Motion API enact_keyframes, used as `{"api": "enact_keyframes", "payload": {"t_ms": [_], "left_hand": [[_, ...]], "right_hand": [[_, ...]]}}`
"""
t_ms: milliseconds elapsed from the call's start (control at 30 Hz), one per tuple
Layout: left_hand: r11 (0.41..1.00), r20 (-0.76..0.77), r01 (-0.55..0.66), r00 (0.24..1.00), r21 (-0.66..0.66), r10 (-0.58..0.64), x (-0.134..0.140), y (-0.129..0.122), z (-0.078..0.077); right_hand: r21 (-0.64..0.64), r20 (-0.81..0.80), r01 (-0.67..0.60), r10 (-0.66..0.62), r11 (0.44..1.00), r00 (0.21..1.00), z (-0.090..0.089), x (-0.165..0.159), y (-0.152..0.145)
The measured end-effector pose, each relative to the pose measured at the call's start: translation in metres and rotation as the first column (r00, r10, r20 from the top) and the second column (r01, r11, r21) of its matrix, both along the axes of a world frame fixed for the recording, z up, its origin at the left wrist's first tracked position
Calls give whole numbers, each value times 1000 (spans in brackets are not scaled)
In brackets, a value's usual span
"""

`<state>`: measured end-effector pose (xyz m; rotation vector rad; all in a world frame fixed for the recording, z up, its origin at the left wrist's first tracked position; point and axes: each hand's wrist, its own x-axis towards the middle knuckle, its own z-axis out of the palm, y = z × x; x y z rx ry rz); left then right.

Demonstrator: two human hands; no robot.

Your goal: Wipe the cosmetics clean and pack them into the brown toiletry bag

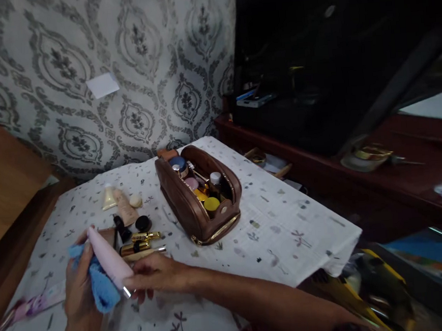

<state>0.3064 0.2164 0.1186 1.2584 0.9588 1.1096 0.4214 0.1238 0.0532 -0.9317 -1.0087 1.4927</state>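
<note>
The open brown leather toiletry pouch (199, 193) sits on the patterned tablecloth (287, 231). Small cosmetic tubes and gold lipstick cases (134, 228) lie at its 9 o'clock.

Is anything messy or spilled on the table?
Nothing looks spilled or broken. The brown pouch stands open and full of jars, small cosmetics lie loose beside it, and the hands hold a pink tube against a blue cloth.

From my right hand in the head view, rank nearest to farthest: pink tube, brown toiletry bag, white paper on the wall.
From the right hand:
1. Pink tube, held at its cap end, left.
2. Brown toiletry bag, open, behind on the table.
3. White paper, high on the wallpaper.
</note>
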Motion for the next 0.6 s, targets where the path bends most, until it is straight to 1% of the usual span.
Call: {"api": "enact_keyframes", "payload": {"t_ms": [67,133,200,267,367,433,500,567,600], "left_hand": [[1000,-37,5,999,11,-4,9,-13,6],[1000,-75,15,997,25,-13,15,-25,9],[999,-135,41,990,22,-38,17,-34,8],[998,-201,51,979,33,-43,15,-42,2],[994,-265,33,964,108,-3,6,-52,-11],[989,-283,44,959,141,-2,-2,-56,-20],[987,-290,59,957,152,-13,-11,-57,-25],[985,-300,72,954,156,-23,-18,-55,-27],[985,-306,82,952,151,-32,-20,-54,-27]], "right_hand": [[47,62,66,-69,997,996,-2,-3,-1],[132,139,182,-200,974,970,-1,-4,-3],[226,225,277,-327,934,918,3,-2,-7],[282,280,328,-404,902,871,10,1,-12],[316,236,389,-469,865,851,23,8,-18],[355,192,432,-517,829,834,29,12,-21],[415,186,476,-584,776,790,33,14,-21],[479,203,511,-656,714,727,34,14,-20],[504,220,515,-680,693,700,35,14,-20]]}}
